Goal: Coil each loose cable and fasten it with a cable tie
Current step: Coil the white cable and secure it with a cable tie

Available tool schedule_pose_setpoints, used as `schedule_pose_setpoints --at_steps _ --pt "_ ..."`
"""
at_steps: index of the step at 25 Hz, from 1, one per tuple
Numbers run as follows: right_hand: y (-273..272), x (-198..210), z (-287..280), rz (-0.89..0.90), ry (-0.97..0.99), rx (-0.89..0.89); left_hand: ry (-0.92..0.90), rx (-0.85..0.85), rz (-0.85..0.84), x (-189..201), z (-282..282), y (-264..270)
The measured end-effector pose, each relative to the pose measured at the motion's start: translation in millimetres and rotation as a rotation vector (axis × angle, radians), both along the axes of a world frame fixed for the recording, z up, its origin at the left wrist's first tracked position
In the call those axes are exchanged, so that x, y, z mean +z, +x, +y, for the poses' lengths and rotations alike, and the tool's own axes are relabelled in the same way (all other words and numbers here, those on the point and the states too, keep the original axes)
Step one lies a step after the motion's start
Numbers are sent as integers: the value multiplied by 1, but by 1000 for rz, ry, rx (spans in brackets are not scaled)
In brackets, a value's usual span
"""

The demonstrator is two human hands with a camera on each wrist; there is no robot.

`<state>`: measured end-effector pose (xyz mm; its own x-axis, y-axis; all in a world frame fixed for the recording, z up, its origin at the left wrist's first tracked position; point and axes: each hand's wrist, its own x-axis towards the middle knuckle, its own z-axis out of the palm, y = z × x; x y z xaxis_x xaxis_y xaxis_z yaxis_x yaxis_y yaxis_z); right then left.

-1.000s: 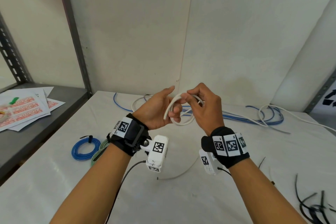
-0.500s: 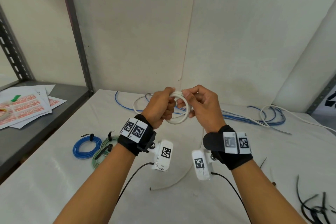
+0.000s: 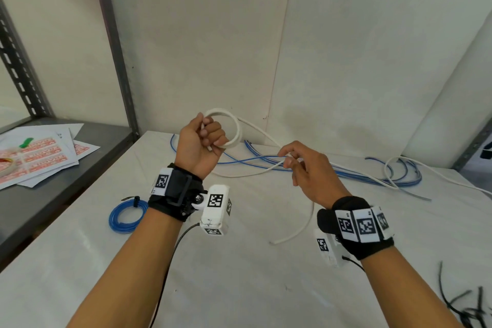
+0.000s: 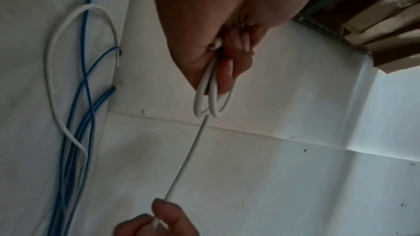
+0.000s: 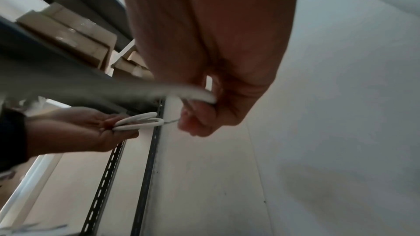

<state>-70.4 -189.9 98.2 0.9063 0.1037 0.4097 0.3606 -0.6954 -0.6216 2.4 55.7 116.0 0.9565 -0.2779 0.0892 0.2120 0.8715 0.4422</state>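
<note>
The left hand (image 3: pixel 200 142) is raised above the back part of the white cloth-covered tabletop (image 3: pixel 239 274), its fingers (image 3: pixel 217 133) curled tight around a few small round loops of thin white plastic-sheathed cable (image 3: pixel 235 128); the coil stands upright out of the fist, and a short cut end pokes out below the fingers. From the coil the same cable runs down and right to the right hand (image 3: pixel 306 168), which pinches it between thumb and fingertips, the other fingers loosely bent. Beyond that pinch the cable drops to the tabletop, curves along it, and its free end lies near the middle, between the two forearms.

A loose tangle of thin blue cables (image 3: pixel 346 170) with another white cable among them lies along the back edge, stretching toward the back right corner. A small blue cable coil bound with a black tie (image 3: pixel 127 214) lies near the left edge. A bundle of black cable ties (image 3: pixel 468 306) sits at the front right corner. Printed paper sheets (image 3: pixel 40 154) rest on the grey shelf left of the tabletop.
</note>
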Motion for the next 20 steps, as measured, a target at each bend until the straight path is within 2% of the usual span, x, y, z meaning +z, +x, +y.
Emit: schedule_pose_setpoints --at_steps 3,5,7,9,13,14,16,17,20 --pt "-11 4 0 160 34 80 -38 94 -40 2 2 2" --pt "-19 11 6 295 121 222 -2 126 -57 2 -3 1" --pt "-25 18 14 333 118 287 51 143 -76 2 -11 -1" --pt "-28 26 21 244 113 240 83 149 -87 3 -19 -4" --pt "-25 34 19 -73 47 68 118 157 -84 4 -19 -6" --pt "-23 35 19 -93 44 66 147 167 -99 4 -21 -7" --pt "-22 37 26 -22 72 132 269 168 -145 6 -35 -14" --pt "-21 37 31 22 82 167 390 166 -188 5 -44 -20" --pt "-19 42 41 67 193 252 918 161 -463 2 -64 -35"
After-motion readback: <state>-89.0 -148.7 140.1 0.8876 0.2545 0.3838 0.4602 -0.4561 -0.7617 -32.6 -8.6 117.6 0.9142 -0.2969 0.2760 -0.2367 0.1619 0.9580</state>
